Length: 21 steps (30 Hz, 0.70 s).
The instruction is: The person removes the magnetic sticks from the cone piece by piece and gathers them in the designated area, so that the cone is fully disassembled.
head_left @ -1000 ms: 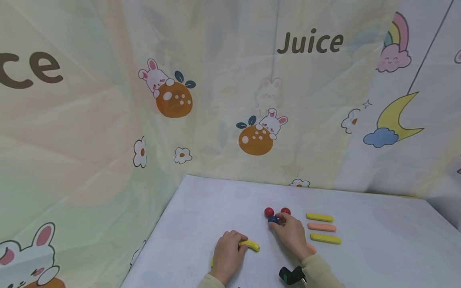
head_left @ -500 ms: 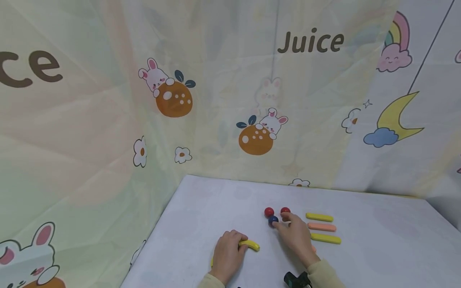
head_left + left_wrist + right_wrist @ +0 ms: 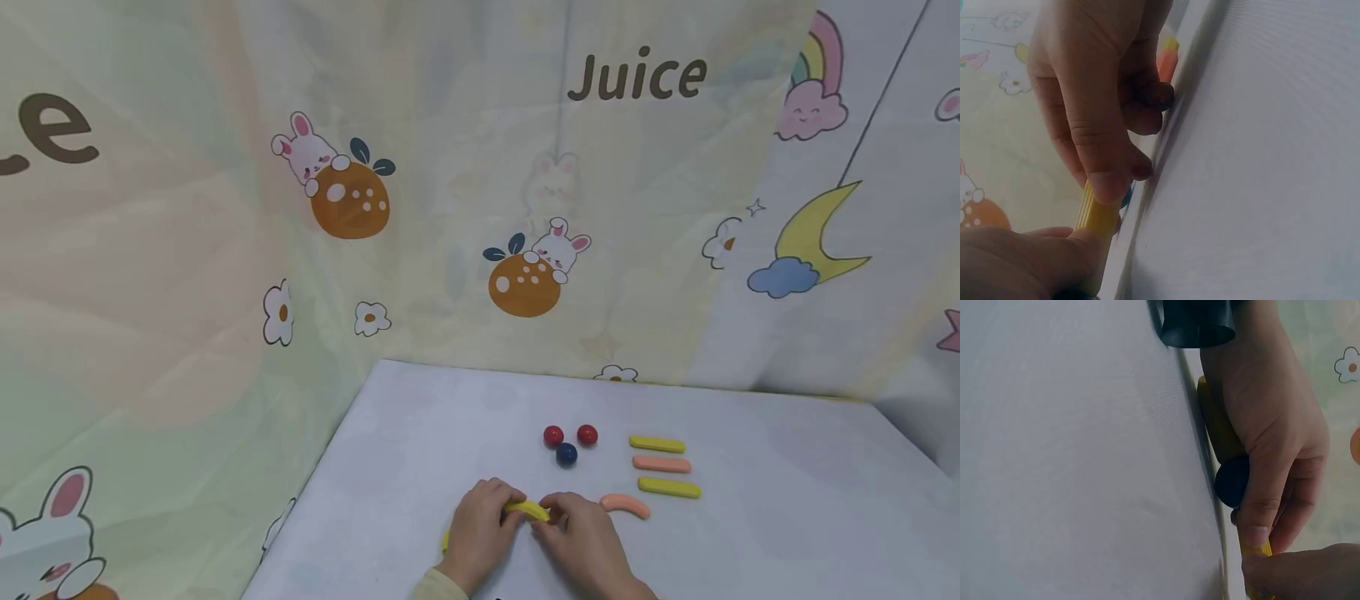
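Observation:
In the head view my left hand [image 3: 483, 529] pinches one end of a bent yellow modelling clay stick [image 3: 528, 508]. Thumb and fingers of my right hand [image 3: 588, 546] hold its other end. Fine ridges run along this yellow clay stick [image 3: 1099, 215] in the left wrist view, where both hands meet on it. Another yellow piece [image 3: 446, 542] peeks out left of my left hand, mostly covered. In the right wrist view a dark blue ball [image 3: 1230, 482] sits beside my left hand [image 3: 1272, 419], partly hidden by it.
Two red balls [image 3: 553, 436] and a blue ball [image 3: 566, 454] lie grouped beyond the hands. Right of them are yellow straight sticks [image 3: 670, 487], an orange stick [image 3: 662, 464] and a bent orange stick [image 3: 625, 505]. A printed cloth [image 3: 435, 275] hangs behind the white table [image 3: 765, 517].
My right hand has left the balls and come back toward me, and now grips the yellow clay stick's right end. The left hand keeps its hold. The head view has shifted slightly.

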{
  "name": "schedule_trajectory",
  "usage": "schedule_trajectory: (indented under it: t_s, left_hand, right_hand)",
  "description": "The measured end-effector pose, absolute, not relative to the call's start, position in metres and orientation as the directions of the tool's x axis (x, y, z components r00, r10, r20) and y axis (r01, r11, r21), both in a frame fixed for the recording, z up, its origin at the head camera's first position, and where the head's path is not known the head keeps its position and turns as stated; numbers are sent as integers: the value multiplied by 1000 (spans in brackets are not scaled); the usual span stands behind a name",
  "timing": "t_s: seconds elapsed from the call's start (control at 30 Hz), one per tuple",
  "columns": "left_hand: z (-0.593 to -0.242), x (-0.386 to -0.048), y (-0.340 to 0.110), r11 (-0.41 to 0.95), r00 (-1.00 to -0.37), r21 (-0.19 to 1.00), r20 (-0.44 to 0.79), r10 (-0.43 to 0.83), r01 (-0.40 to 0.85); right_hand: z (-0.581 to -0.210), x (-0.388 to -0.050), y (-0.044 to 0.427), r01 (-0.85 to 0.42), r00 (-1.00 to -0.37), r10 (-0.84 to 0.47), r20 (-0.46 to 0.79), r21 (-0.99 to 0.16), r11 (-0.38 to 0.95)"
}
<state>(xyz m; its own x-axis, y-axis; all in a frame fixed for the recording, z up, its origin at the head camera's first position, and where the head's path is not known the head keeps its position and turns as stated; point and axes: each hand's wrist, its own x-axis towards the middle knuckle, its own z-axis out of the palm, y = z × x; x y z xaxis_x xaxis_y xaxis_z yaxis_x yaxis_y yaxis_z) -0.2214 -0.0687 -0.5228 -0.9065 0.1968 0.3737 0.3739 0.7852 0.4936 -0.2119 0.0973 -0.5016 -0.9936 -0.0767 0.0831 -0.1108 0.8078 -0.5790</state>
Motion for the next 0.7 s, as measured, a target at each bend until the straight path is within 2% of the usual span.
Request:
schedule_trajectory:
  t_s: [0.1, 0.3, 0.43, 0.7]
  left_hand:
    - [-520, -219, -66, 793, -910, 481, 357, 213, 374]
    - [-514, -214, -64, 853, -928, 415, 322, 188, 317]
    - [-513, -214, -64, 851, -941, 434, 283, 184, 296]
    - [-517, -216, -64, 829, -940, 467, 283, 189, 308]
  right_hand:
    - [-505, -211, 97, -75, -996, -39, 75, -574, 815]
    - [-502, -207, 105, 57, -990, 122, 74, -582, 811]
    - [-502, -205, 112, 95, -977, 190, 98, -599, 795]
    - [-504, -200, 117, 26, -959, 199, 203, -634, 772]
